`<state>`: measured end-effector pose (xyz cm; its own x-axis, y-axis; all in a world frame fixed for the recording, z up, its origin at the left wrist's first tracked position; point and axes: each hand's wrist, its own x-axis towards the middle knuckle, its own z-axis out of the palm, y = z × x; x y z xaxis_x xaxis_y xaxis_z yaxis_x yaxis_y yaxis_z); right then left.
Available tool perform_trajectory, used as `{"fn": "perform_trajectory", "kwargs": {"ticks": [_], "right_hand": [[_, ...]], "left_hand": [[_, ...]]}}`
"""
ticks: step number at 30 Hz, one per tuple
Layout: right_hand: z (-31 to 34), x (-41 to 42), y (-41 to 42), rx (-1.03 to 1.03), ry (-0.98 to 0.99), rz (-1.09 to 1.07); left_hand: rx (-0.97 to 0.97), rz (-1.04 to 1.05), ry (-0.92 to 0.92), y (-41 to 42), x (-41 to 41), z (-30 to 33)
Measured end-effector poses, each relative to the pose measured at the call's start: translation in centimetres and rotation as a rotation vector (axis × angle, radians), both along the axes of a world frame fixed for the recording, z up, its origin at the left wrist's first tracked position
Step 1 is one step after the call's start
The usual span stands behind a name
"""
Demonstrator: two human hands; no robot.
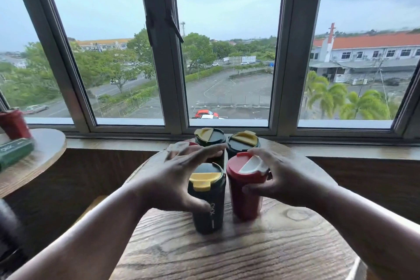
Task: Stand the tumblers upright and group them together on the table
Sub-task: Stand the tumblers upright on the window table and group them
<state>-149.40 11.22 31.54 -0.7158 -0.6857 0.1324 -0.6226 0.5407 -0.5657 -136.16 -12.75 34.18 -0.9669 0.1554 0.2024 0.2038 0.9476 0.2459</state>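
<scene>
A: Starting at the far left, we see a second small table point(48, 150) with one red tumbler point(13, 124) standing on it and one green box point(16, 152) lying just beside that tumbler.

B: Agreed. Then on the round wooden table point(227, 252) in front of us we count five tumblers in one cluster, all upright as far as we can tell.

A: Let's count them by colour. Three dark green ones with yellow lid flaps: the near green tumbler point(208, 198), the back-left green tumbler point(210, 140) and the back-right green tumbler point(243, 143).

B: And two red ones: the half-hidden red tumbler point(181, 146) behind the left fingers, blurred, and the near red tumbler point(246, 186) with the white flap.

A: The left hand point(172, 179) is spread wide; its thumb lies against the side of the near green tumbler, its straight fingers reach over the lid towards the back row.

B: We can't tell whether those fingers touch anything. The right hand point(284, 175) curls round the near red tumbler, thumb on its side below the lid, fingers at the rim.

A: The two near tumblers stand just beside each other, directly in front of the back pair.
</scene>
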Motion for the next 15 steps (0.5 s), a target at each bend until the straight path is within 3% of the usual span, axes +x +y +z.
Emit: {"fn": "perform_trajectory", "kwargs": {"ticks": [7, 15], "right_hand": [[-0.1, -0.3, 0.4, 0.046, 0.113, 0.088], [0.0, -1.7, 0.4, 0.055, 0.153, 0.173]], "left_hand": [[0.114, 0.27, 0.239, 2.3, 1.0, -2.6], [0.345, 0.282, 0.122, 2.3, 0.8, -2.9]]}}
